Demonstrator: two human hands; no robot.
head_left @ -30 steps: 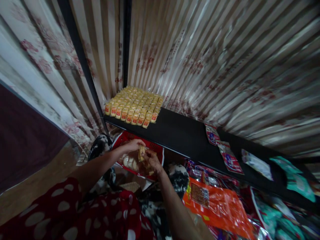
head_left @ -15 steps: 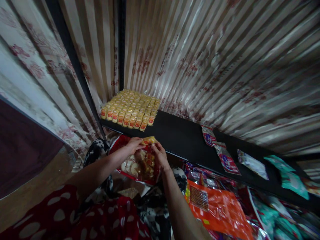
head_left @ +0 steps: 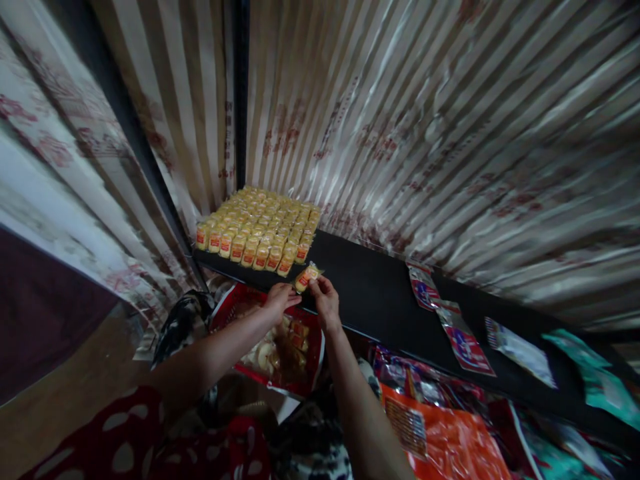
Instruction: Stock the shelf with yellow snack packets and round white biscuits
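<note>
Between my two hands is a small snack cake (head_left: pixel 307 277) in a clear, yellowish wrapper with a red-and-orange label, tilted just above the shelf's front edge. My right hand (head_left: pixel 327 303) pinches its right side between thumb and fingers. The fingertips of my left hand (head_left: pixel 283 299) are on its lower left end. Behind it, a block of matching wrapped cakes (head_left: pixel 257 227) stands in tight rows at the left end of the shelf. Below my hands sits a red basket (head_left: pixel 320 360) with more wrapped cakes (head_left: pixel 299 335) and pale round pieces in it, partly covered by my left forearm.
The black shelf (head_left: pixel 365 287) runs to the right, bearing red-and-silver packets (head_left: pixel 465 337), a white packet (head_left: pixel 520 350) and teal packets (head_left: pixel 600 380). Below its edge lie an orange bag (head_left: pixel 450 433) and other packaging. A striped curtain (head_left: pixel 400 133) hangs behind.
Both hands have moved slightly up and right with the cake, away from over the basket towards the shelf. The cake has turned from nearly level to tilted. The view has shifted a little.
</note>
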